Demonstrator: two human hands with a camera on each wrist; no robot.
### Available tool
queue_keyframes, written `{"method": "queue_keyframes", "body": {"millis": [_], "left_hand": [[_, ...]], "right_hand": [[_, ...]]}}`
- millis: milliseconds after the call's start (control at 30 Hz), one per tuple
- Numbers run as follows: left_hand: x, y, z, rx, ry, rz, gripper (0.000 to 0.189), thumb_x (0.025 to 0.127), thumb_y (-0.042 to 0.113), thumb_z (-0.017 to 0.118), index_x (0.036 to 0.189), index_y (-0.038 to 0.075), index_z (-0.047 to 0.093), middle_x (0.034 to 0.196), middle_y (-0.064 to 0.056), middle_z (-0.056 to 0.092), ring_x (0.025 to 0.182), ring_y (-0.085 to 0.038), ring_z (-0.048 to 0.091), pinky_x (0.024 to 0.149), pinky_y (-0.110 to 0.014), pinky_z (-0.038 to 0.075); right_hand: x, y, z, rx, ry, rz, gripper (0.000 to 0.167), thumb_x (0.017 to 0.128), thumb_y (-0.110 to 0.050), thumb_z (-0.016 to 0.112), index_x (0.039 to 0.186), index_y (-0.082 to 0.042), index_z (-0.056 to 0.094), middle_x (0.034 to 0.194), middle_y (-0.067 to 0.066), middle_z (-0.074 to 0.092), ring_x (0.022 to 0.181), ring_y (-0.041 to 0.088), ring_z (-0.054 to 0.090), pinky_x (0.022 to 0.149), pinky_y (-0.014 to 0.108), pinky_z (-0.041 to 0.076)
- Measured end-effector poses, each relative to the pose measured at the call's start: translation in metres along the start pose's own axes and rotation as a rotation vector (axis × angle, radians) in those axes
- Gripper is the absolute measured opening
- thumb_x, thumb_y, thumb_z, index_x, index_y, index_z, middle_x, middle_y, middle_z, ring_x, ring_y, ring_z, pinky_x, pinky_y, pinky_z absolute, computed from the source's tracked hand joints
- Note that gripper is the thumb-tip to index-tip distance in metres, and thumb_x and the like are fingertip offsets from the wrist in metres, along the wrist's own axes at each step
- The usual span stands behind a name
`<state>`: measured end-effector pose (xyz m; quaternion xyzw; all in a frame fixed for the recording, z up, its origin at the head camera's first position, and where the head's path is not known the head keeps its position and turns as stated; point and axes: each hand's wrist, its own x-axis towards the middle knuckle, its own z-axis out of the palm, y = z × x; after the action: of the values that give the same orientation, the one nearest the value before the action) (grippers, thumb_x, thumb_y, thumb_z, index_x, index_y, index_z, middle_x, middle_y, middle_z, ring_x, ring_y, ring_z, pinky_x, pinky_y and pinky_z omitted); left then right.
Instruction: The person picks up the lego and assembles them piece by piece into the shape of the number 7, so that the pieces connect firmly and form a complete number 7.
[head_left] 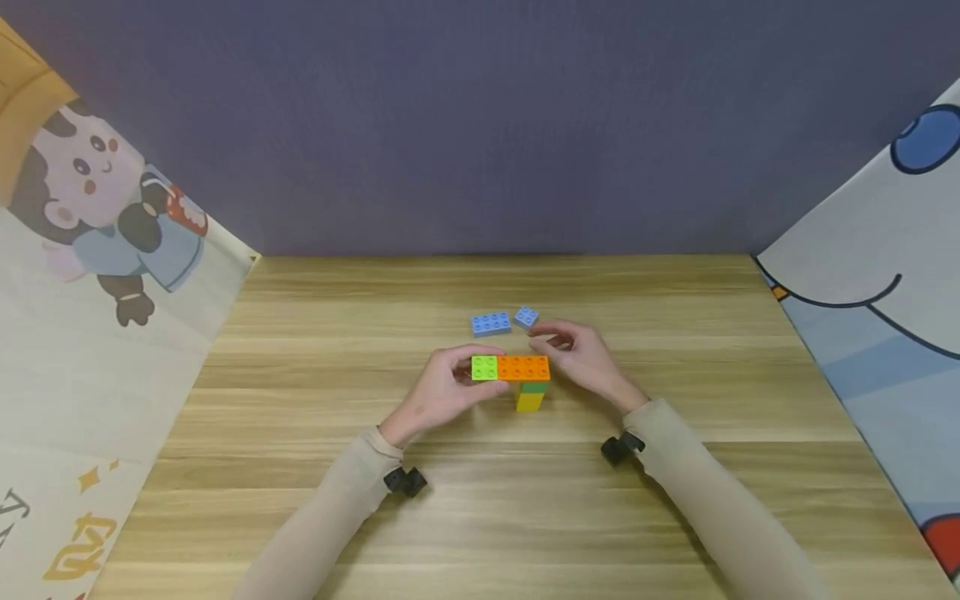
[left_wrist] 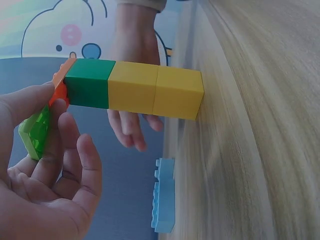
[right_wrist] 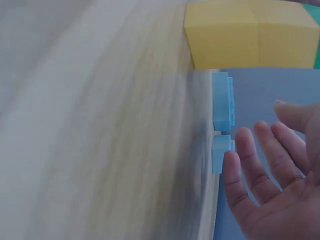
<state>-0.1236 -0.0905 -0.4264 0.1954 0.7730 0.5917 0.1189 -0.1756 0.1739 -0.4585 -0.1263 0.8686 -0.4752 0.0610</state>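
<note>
My left hand (head_left: pixel 444 390) pinches the toy brick build near its top, thumb and forefinger across the orange brick (head_left: pixel 525 367) close to where it meets the lime green brick (head_left: pixel 483 367). Under the orange brick's right end stands a column: a green brick (left_wrist: pixel 89 83) over two yellow bricks (left_wrist: pixel 156 89), the lowest at the tabletop. The lime brick juts out leftward with no brick beneath it. Right of the build, my right hand (head_left: pixel 583 357) holds nothing, its fingers loosely bent and spread. Its fingertips lie close to the small blue brick (head_left: pixel 527 317).
A longer blue brick (head_left: pixel 491 324) lies behind the build, left of the small one, studs up. The wooden table (head_left: pixel 337 333) meets a dark blue panel (head_left: pixel 480 133) at the back. Printed cartoon panels flank it on both sides.
</note>
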Motion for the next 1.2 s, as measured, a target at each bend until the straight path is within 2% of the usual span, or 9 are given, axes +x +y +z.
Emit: {"method": "queue_keyframes", "body": {"millis": [167,333,700,1000,1200], "left_hand": [[0.000,0.000,-0.001,-0.002,0.000,0.004,0.044,0.092,0.013,0.084,0.134,0.005,0.071,0.124,-0.014,0.077,0.087,-0.015,0.071,0.072,-0.024,0.060],[0.000,0.001,0.001,-0.020,-0.010,0.015,0.043,0.093,0.011,0.083,0.134,0.003,0.071,0.124,-0.015,0.076,0.086,-0.016,0.071,0.071,-0.023,0.060],[-0.001,0.000,0.002,-0.029,-0.003,0.045,0.039,0.093,0.009,0.082,0.131,0.004,0.073,0.121,-0.014,0.077,0.083,-0.016,0.069,0.069,-0.023,0.058],[-0.002,0.001,0.002,-0.028,-0.004,0.043,0.040,0.093,0.010,0.082,0.131,0.004,0.072,0.120,-0.015,0.077,0.081,-0.013,0.069,0.070,-0.024,0.059],[-0.001,0.001,0.002,-0.028,-0.003,0.047,0.039,0.093,0.010,0.082,0.130,0.005,0.073,0.120,-0.014,0.077,0.084,-0.017,0.071,0.071,-0.024,0.060]], "right_hand": [[0.013,-0.001,0.007,-0.055,-0.059,-0.003,0.040,0.103,-0.028,0.073,0.138,-0.009,0.070,0.141,0.013,0.071,0.116,0.033,0.075,0.097,0.049,0.063],[0.026,-0.001,0.013,-0.072,-0.099,0.029,0.049,0.103,-0.027,0.073,0.145,-0.005,0.063,0.147,0.018,0.065,0.122,0.037,0.072,0.098,0.048,0.063],[0.051,-0.013,0.021,-0.184,-0.092,-0.046,0.054,0.098,-0.017,0.078,0.147,-0.002,0.061,0.144,0.019,0.068,0.107,0.033,0.076,0.093,0.047,0.064],[0.066,-0.011,0.027,-0.237,-0.105,-0.037,0.055,0.096,-0.018,0.080,0.146,-0.005,0.062,0.143,0.017,0.068,0.107,0.029,0.074,0.093,0.044,0.063],[0.071,-0.009,0.030,-0.267,-0.115,-0.054,0.051,0.098,-0.022,0.079,0.145,-0.008,0.065,0.139,0.015,0.071,0.104,0.026,0.073,0.091,0.042,0.062]]}}
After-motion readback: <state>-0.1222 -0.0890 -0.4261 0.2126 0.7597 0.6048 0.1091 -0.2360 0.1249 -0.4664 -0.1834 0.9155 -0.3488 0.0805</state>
